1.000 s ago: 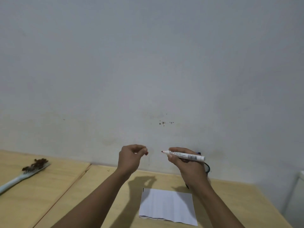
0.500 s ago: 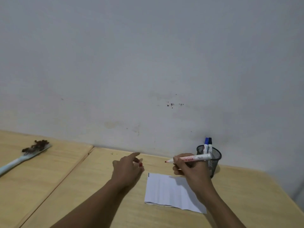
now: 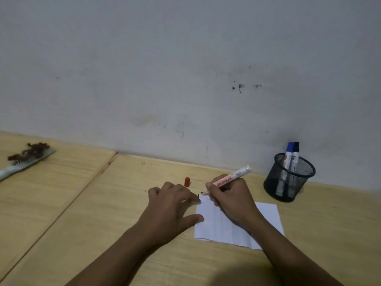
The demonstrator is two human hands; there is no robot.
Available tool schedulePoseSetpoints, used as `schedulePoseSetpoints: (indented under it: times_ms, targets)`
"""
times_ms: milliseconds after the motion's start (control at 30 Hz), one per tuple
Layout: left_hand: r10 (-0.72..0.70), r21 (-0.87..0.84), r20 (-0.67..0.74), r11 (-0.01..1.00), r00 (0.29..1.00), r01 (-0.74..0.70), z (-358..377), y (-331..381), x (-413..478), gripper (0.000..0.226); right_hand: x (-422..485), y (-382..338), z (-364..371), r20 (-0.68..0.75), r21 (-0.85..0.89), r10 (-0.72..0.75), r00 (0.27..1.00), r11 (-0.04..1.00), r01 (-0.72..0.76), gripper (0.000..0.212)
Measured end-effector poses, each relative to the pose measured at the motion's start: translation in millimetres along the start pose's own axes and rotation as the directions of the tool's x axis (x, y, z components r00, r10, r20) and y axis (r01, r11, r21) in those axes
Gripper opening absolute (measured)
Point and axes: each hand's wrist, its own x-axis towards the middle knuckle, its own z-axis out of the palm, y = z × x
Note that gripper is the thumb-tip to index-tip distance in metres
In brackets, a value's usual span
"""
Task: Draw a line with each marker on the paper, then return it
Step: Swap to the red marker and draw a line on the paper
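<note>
A white sheet of paper [image 3: 266,219] lies on the wooden table. My right hand [image 3: 231,198] grips an uncapped red marker [image 3: 232,178], its tip at the paper's far left corner beside a short black mark. My left hand [image 3: 172,205] lies flat with fingers spread, its fingertips on the paper's left edge. The marker's red cap [image 3: 187,181] stands on the table just beyond my left hand. A black mesh pen cup [image 3: 288,178] at the right holds a blue marker [image 3: 288,153] and a black marker [image 3: 295,154].
A brush with dark debris on its bristles [image 3: 24,159] lies at the far left of the table. A seam [image 3: 82,190] splits the tabletop into two boards. A grey wall [image 3: 185,69] rises right behind the table.
Both hands came down from the air to the table. The left hand set the red cap down and now presses the paper. The marker tip dropped to the paper's corner.
</note>
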Motion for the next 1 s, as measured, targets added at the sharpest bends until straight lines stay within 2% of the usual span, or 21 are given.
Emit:
schedulePoseSetpoints:
  times_ms: [200, 367, 800, 1000]
  targets:
    - [0.058, 0.012, 0.008, 0.998, 0.998, -0.058, -1, -8, 6, 0.047, 3, 5, 2, -0.012, -0.082, -0.081, 0.997, 0.993, 0.08, 0.023]
    - [0.05, -0.02, 0.027, 0.999, 0.998, -0.049, 4, -10, 9, 0.06, 4, 10, 4, 0.013, -0.085, -0.081, 0.997, 0.993, 0.082, 0.024]
    - [0.068, -0.047, 0.016, 0.997, 0.998, -0.067, 8, -13, 10, 0.059, 3, 11, 7, 0.004, -0.19, -0.1, 0.995, 0.977, 0.099, 0.02]
    - [0.077, -0.028, 0.002, 0.997, 0.997, -0.077, 9, -14, 11, 0.059, 3, 10, 5, 0.076, -0.173, -0.081, 0.994, 0.981, 0.093, 0.016]
